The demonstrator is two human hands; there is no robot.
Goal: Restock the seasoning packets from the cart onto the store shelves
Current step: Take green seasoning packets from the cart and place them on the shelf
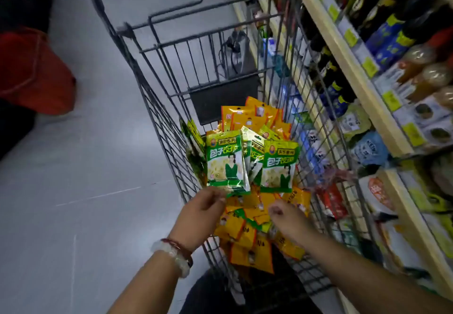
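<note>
A grey wire shopping cart (157,117) stands beside the store shelves (362,86). Inside it lie several green seasoning packets (224,159) on top of a heap of orange packets (247,245). My left hand (201,212) pinches the lower edge of the nearest green packet, which stands upright. Over the orange packets my right hand (286,218) hovers with its fingers curled, and I cannot tell whether it grips one. A second green packet (279,166) leans just above that hand.
The shelves on the right carry dark sauce bottles (362,10), jars and bagged goods with yellow price tags. A red object (31,71) lies on the grey floor at left. A dark bag (236,51) hangs in the cart's far end.
</note>
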